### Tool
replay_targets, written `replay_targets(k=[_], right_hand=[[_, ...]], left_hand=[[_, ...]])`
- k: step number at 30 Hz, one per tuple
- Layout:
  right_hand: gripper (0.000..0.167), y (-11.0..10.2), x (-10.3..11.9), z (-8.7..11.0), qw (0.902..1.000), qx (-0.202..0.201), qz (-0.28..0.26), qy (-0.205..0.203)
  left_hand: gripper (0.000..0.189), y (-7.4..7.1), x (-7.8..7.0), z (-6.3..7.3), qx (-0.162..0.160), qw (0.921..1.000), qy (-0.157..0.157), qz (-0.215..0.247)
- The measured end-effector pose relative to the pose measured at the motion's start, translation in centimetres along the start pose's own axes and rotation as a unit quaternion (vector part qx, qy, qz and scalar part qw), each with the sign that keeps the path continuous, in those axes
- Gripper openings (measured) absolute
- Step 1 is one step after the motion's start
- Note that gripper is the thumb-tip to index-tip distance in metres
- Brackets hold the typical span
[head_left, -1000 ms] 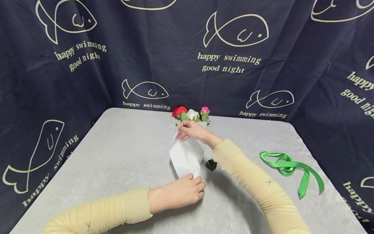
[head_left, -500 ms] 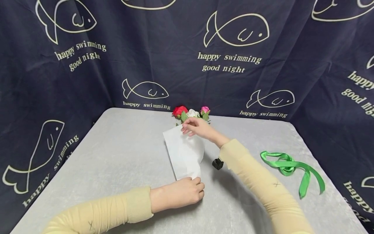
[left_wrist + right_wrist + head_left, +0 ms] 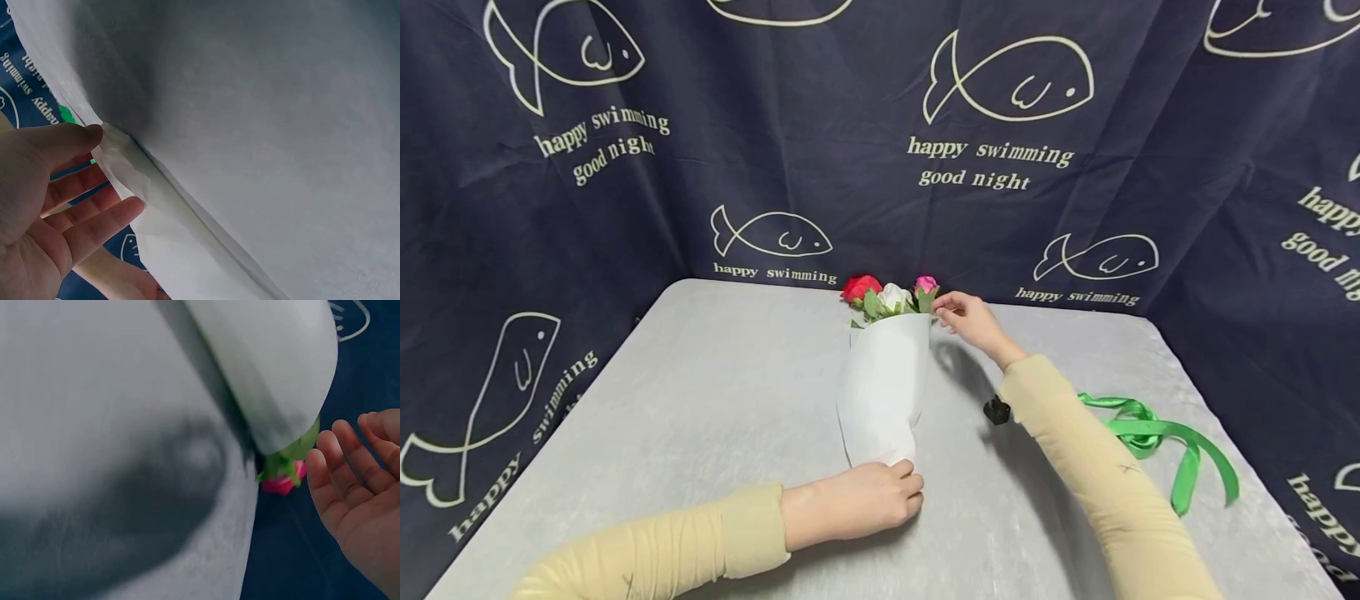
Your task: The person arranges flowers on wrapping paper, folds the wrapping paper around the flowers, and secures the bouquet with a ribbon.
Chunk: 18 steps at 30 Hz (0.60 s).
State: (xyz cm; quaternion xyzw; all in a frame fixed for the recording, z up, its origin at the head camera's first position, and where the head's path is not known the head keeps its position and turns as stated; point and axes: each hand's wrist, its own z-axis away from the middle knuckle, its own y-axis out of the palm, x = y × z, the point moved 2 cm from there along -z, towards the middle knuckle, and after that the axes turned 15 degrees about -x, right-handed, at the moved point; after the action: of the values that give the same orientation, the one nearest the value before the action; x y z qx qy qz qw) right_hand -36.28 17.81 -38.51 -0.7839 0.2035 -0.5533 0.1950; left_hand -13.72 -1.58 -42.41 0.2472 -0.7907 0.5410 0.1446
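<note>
White wrapping paper (image 3: 883,383) is rolled round a small bouquet lying on the table. From its top show a red rose (image 3: 861,289), a white rose (image 3: 893,297) and a pink rose (image 3: 927,284), with green leaves. My left hand (image 3: 861,502) pinches the gathered lower end of the paper; in the left wrist view its thumb lies on the paper's edge (image 3: 134,162). Just right of the paper's upper edge is my right hand (image 3: 972,323), beside the pink rose. The right wrist view shows its fingers loosely bent with nothing between them. The stems are hidden inside the paper.
A loose green ribbon (image 3: 1206,450) lies on the right of the grey cloth-covered table (image 3: 722,375), partly behind the right sleeve. A dark blue curtain (image 3: 865,150) with fish drawings hangs behind and at both sides. A small black object (image 3: 997,410) shows at the right cuff.
The right hand has let go of the paper's flap and moved right, past the upper edge. The flap first swung out to the left and now lies round the bouquet. The left hand stays put.
</note>
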Motion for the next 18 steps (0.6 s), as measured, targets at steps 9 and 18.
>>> replay_targets(k=[9, 18], right_hand=[[0.025, 1.2, -2.4, -1.0, 0.9968, 0.033, 0.069, -0.025], [0.016, 2.4, -3.2, -1.9, 0.9952, 0.051, 0.078, -0.026]], left_hand=[[0.005, -0.1, 0.0, 0.1, 0.005, 0.9999, -0.002, 0.009], [0.006, -0.2, 0.1, 0.1, 0.011, 0.9996, -0.014, 0.022]])
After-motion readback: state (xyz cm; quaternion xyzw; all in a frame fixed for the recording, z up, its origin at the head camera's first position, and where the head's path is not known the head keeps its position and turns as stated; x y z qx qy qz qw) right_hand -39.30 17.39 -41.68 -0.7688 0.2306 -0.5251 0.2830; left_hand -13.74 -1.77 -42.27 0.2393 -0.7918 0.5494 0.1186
